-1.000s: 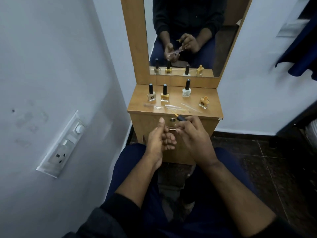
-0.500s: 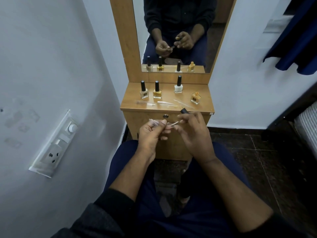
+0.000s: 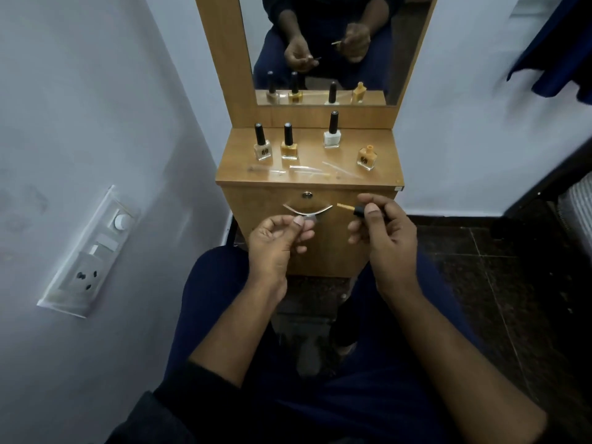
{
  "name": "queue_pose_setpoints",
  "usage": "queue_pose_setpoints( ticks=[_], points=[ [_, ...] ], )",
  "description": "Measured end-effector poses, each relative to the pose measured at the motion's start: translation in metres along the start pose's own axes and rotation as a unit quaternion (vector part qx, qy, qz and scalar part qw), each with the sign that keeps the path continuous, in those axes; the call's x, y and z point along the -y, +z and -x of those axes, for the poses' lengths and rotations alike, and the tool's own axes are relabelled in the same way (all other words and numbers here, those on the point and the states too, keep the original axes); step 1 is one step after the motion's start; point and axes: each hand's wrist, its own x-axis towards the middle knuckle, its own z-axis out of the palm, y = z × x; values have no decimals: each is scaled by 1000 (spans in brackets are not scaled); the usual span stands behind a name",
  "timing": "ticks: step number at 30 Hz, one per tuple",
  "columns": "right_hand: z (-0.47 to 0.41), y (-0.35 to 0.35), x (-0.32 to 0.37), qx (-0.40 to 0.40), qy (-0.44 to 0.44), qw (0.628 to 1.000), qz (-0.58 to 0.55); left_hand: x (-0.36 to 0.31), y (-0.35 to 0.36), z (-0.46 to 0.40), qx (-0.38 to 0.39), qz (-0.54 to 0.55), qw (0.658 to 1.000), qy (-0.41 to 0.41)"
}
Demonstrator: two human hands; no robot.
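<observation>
Both hands are up in the middle of the frame, in front of the wooden cabinet. The right hand (image 3: 384, 232) pinches the black cap of a nail polish brush (image 3: 356, 209) between thumb and fingers. The brush lies nearly level, with its yellow-tipped bristles pointing toward the left of the frame. The left hand (image 3: 278, 241) sits just across from it with its fingers curled in, thumb and forefinger nipping a small clear piece (image 3: 310, 218). That piece is too small and blurred to make out in detail. Brush tip and clear piece are near each other but apart, and the cabinet's curved metal drawer handle (image 3: 307, 210) shows between and just above them.

Up on the tabletop (image 3: 235, 169), in the upper middle of the frame, four polish bottles stand upright. A pale bottle (image 3: 263, 147) and a yellow bottle (image 3: 289, 145) stand side by side at the left, both with black caps. A white bottle (image 3: 332, 134) stands further back, toward the right. At the right stands the open bottle (image 3: 366, 158), its neck bare, well above the right hand. A scatter of clear strips (image 3: 301, 169) lies along the front of the tabletop.

The mirror (image 3: 320, 33) at the top of the frame shows both hands from the other side. A white switch panel (image 3: 93, 251) sits on the wall at the left of the frame.
</observation>
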Motion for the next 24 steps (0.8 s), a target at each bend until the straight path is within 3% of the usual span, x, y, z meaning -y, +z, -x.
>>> queue_pose_setpoints(
  ticks=[11,24],
  points=[
    [-8,18,-11,60,-77,985,141,2,3,-14,13,-104,984,143],
    [-8,11,-12,48,-84,975,199,6,9,-16,16,-141,976,164]
  ],
)
